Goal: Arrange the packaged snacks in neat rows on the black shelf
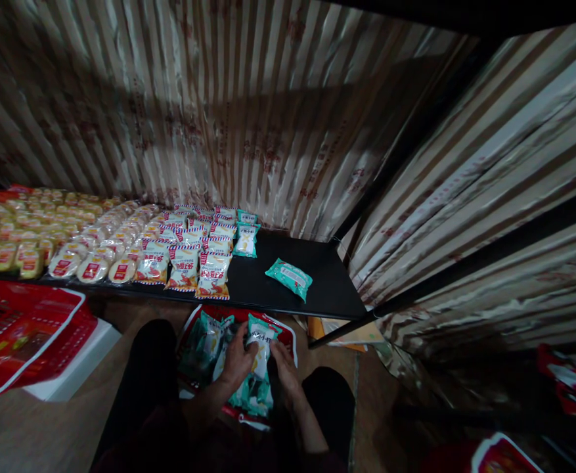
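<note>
Over a red basket (293, 341) on the floor between my knees, both hands grip one green-and-white snack bag (262, 336). My left hand (238, 358) closes on its left side, and my right hand (285, 368) presses its right side. More green snack bags (211, 338) lie in the basket below, partly hidden by my hands. On the black shelf (327, 272) ahead, a single green bag (290, 278) lies flat. Farther left, two green bags (246, 238) stand one behind the other, beside rows of white-and-red snack bags (184, 266).
Round wrapped cakes (93, 266) and yellow packaged cakes (29, 258) fill the shelf's left part. A second red basket (22, 335) and a white box (73, 361) are at lower left. Black shelf posts (366, 203) stand at right, before a striped curtain (268, 118).
</note>
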Available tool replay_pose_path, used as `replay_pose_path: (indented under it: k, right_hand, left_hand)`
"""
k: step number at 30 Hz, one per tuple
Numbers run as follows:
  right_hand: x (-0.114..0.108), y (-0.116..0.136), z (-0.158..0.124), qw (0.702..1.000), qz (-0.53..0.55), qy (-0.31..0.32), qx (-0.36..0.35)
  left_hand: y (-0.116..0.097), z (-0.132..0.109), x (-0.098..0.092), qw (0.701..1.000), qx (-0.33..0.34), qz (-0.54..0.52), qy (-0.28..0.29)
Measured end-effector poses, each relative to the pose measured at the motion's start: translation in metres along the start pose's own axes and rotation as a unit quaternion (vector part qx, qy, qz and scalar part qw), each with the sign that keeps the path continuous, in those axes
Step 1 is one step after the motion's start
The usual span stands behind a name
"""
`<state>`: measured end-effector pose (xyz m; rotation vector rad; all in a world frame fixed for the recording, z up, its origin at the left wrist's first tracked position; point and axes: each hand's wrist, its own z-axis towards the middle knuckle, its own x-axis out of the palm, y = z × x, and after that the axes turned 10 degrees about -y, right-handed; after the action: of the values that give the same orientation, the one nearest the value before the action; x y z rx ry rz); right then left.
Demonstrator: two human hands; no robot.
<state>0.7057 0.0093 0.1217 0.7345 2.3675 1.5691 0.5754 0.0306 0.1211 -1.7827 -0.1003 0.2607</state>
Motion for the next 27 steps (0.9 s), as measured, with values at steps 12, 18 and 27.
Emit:
replay_pose_path:
  k: [12,18,27]
  right_hand:
    - [0.031,0.033,-0.008,0.995,0.044,0.018,0.091]
    - [0.045,0.038,-0.001,0.998,0.029,0.027,0.047]
    - [0.054,0.062,-0.002,0.999,0.012,0.010,0.040]
  left_hand:
    - [-0.021,-0.003,-0.005,0.989,-0.061,-0.133,0.022]
    - [-0.032,-0.002,-0.010,0.976,-0.091,-0.197,0.028]
    - [-0.033,0.002,-0.013,0.969,-0.124,-0.210,0.046]
